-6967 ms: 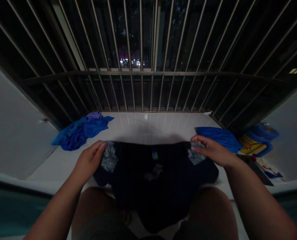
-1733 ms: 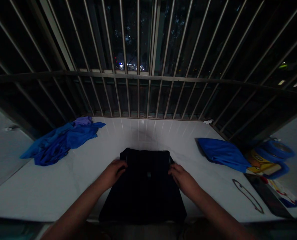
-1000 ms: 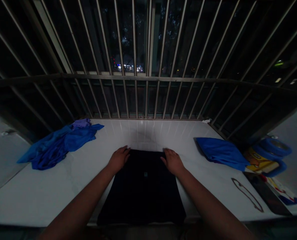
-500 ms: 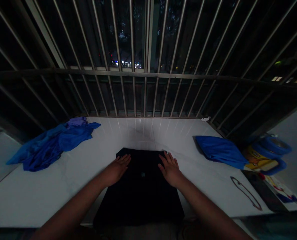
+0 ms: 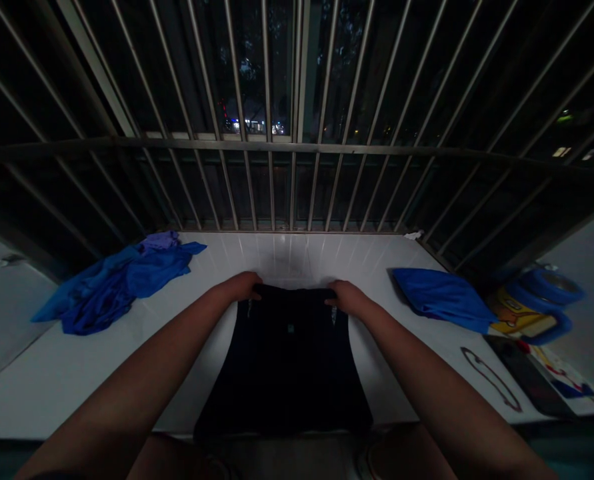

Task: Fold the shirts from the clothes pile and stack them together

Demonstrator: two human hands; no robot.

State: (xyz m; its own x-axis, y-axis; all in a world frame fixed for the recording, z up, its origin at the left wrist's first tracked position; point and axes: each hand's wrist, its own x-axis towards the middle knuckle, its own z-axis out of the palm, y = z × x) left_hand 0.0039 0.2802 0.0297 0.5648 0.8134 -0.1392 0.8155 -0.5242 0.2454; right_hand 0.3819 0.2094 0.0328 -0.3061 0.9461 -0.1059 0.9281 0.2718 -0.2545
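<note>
A dark, nearly black garment [image 5: 287,363] lies folded flat on the white tiled ledge [image 5: 187,333] in front of me, its near end hanging over the front edge. My left hand [image 5: 241,287] grips the garment's far left corner with curled fingers. My right hand [image 5: 344,298] pinches the far right corner the same way. Both forearms reach out along the sides of the cloth.
A crumpled heap of blue and purple clothes [image 5: 121,280] lies at the left. A folded blue garment [image 5: 441,297] sits at the right, with blue tape rolls [image 5: 541,300], a dark flat item [image 5: 527,377] and a cord loop [image 5: 491,377]. Metal window bars [image 5: 297,147] close the back.
Half a second ago both hands lay flat with fingers spread on the garment; now they have slid to its far edge and closed on the two corners.
</note>
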